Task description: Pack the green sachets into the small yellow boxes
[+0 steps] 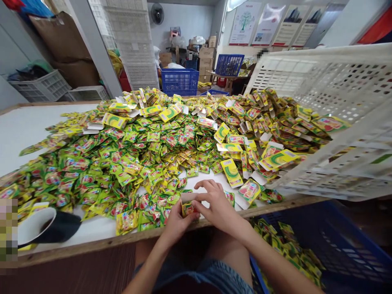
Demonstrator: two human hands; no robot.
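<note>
My left hand and my right hand meet at the near edge of the table. Together they grip a small yellow and green carton with its white flap up. The left fingers wrap it from below and the right fingers curl over its top. Just beyond lies a huge heap of green and yellow sachets. Flat and folded yellow cartons lie mixed in at the heap's right and back.
A white slatted crate lies tipped on its side at the right, spilling cartons. A blue crate with filled cartons stands below the table at right. A black cup-like object sits near left. Stacked crates and boxes fill the background.
</note>
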